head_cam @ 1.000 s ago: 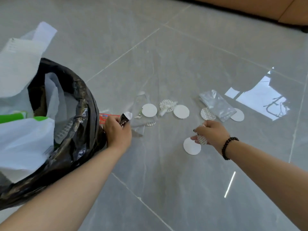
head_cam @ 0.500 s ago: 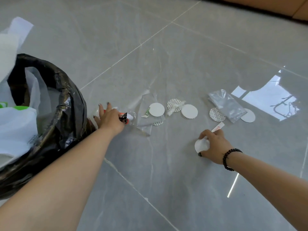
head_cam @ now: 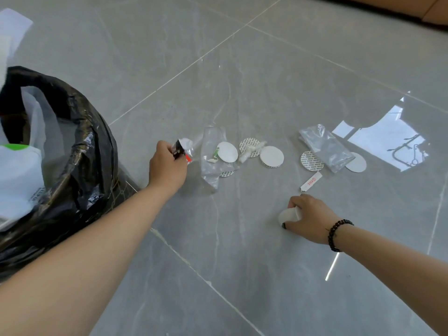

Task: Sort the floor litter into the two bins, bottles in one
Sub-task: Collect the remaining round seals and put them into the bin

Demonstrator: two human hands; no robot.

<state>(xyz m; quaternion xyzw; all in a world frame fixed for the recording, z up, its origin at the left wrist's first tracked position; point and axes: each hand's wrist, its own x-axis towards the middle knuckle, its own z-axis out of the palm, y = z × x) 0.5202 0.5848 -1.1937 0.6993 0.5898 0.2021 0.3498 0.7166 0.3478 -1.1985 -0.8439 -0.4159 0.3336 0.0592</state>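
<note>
Scattered litter lies on the glossy grey tiled floor [head_cam: 242, 69]: a flat white round disc [head_cam: 227, 152] resting on a crumpled clear plastic wrapper [head_cam: 210, 163], a second white round disc [head_cam: 271, 157] just right of it with a printed foil seal [head_cam: 248, 145] and a twisted white scrap between them, then a grid-printed round seal [head_cam: 311, 161], a clear plastic bag [head_cam: 324, 146] and another white disc [head_cam: 356, 162] partly under that bag. A small white strip with red print [head_cam: 311, 181] lies nearer the person, apart from the rest. The left hand [head_cam: 167, 166] has its grip closed around a bunch of small wrappers, black, white and red [head_cam: 181, 150], just left of the clear wrapper. The right hand [head_cam: 308, 217], with a dark beaded bracelet [head_cam: 337, 235] at the wrist, has its fingers curled around a bent white disc [head_cam: 288, 214] low against the floor. At the far left stands the black plastic bin bag [head_cam: 80, 151], open-mouthed, holding white plastic bags [head_cam: 19, 173] with a green patch.
</note>
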